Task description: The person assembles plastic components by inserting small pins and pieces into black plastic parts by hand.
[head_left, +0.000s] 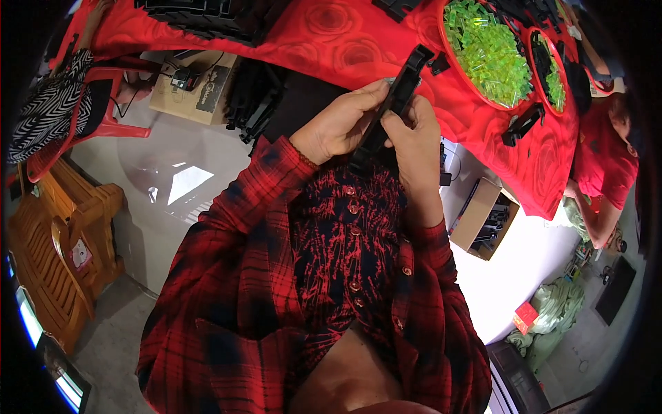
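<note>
A long, narrow black plastic part (412, 65) is held up at a slant in front of my chest, near the table's edge. My left hand (338, 123) grips it from the left side, its fingertips partly hidden behind the part. On the other side my right hand (418, 141) holds it too, with the thumb pressed against its face. Just past the hands, a small black piece (437, 65) lies on the red rose-patterned tablecloth (324, 48). Another black plastic part (523, 124) rests near the cloth's right edge.
Yellow-green clear plastic pieces (486, 55) fill a red basin, beside a smaller basin (564, 96). Black parts (207, 17) are stacked at the far left. Cardboard boxes (486, 221) stand on the floor. Two people sit nearby: one left, one right in a red top (607, 155).
</note>
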The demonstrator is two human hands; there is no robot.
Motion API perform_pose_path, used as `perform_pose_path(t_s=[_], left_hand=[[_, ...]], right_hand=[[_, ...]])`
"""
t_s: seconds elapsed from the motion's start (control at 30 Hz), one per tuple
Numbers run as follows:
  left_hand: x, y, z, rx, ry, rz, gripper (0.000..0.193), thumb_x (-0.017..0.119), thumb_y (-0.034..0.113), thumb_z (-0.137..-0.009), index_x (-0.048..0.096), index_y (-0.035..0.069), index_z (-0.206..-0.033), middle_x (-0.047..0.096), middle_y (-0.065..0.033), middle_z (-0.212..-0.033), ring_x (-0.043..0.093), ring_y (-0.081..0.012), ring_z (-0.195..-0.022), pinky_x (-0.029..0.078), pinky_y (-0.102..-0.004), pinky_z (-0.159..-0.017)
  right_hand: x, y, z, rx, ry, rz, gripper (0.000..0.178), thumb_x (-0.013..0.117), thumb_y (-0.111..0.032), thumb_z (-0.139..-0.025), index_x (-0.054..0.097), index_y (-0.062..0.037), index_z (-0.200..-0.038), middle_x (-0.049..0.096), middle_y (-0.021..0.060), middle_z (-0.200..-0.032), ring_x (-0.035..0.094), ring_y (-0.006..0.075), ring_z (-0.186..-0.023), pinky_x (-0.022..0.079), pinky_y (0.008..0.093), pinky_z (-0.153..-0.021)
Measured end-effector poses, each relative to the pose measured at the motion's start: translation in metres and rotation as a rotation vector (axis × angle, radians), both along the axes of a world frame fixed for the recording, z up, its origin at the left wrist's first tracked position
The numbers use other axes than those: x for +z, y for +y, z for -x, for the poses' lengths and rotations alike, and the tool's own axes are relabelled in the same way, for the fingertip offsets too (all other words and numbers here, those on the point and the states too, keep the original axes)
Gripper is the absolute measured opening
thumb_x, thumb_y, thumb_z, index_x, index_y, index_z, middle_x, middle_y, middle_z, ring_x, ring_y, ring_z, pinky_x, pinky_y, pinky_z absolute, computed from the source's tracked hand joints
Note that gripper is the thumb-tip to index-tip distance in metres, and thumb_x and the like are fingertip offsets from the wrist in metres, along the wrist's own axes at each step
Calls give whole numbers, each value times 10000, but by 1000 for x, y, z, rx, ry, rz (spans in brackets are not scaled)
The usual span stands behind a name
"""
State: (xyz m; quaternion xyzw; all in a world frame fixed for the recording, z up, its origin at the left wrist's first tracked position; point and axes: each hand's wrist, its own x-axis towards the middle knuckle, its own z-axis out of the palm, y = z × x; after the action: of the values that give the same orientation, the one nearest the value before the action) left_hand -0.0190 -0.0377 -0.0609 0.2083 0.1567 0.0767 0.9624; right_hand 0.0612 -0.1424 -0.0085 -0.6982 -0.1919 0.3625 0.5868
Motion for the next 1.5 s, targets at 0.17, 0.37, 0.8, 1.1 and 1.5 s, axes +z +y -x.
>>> perform_pose_path(t_s=[0.17, 0.37, 0.8, 1.1, 1.5], left_hand=[[-4, 3, 2, -78, -163, -26, 407, 396, 323, -1091, 511, 77, -1394, 634, -25, -1208, 620, -129, -1035, 530, -275, -728], [-11, -3, -1, -49, -191, -97, 431, 411, 338, -1087, 502, 64, -1407, 640, -32, -1206, 615, -121, -1068, 535, -268, -803], [-12, 4, 0, -50, -193, 114, 386, 431, 295, -1079, 502, 93, -1400, 671, -83, -1133, 655, -124, -837, 507, -218, -543], [8, 5, 4, 19, -35, 140, 392, 452, 244, -1064, 485, 108, -1430, 689, -74, -1077, 653, -111, -794, 464, -194, -492], [-2, 9, 7, -54, -208, 199, 366, 433, 247, -1069, 475, 95, -1400, 684, -85, -1102, 673, -196, -840, 532, -326, -617]], right_hand=[[-3, 0, 0, 16, -65, 11, 218, 652, -84, -884, 539, 33, -1029, 613, 69, -836, 580, 107, -645, 474, 264, -553], [-5, 0, 5, -24, -170, 94, 223, 667, -96, -873, 535, 20, -1009, 615, 80, -757, 598, 128, -600, 483, 298, -541], [14, -4, 5, 121, -34, -42, 343, 578, -59, -967, 548, 30, -1297, 628, 14, -956, 567, 75, -809, 475, 231, -685], [21, -6, 5, 93, 120, -183, 370, 539, -35, -976, 531, 22, -1342, 621, 52, -1054, 611, 125, -930, 568, 280, -755], [12, -10, 3, -4, 143, -235, 277, 508, -123, -1034, 624, 33, -1232, 571, -5, -882, 529, 63, -819, 492, 221, -712]])
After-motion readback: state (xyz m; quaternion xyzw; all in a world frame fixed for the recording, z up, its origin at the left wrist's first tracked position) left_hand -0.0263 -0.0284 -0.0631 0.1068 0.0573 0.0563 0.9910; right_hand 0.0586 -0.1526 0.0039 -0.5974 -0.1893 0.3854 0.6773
